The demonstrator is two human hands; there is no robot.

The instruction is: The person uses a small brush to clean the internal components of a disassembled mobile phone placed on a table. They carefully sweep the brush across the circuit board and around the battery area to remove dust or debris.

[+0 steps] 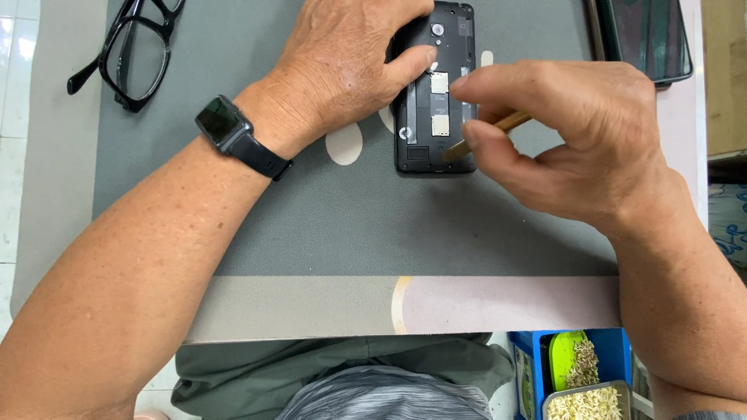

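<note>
A black phone (424,148) with its back cover off lies on the grey mat (327,225), card slots showing. My left hand (342,62) presses on the phone's upper left side, thumb resting across its back. My left wrist wears a black smartwatch (226,124). My right hand (560,132) pinches a thin wooden stick (498,128) between thumb and forefinger. The stick's tip touches the phone's lower right edge.
Black-framed glasses (136,50) lie at the mat's far left. A dark tablet-like device (646,35) sits at the far right corner. Below the table's front edge, a blue crate (615,358) holds a green scoop and a metal tray of small pale bits (587,404).
</note>
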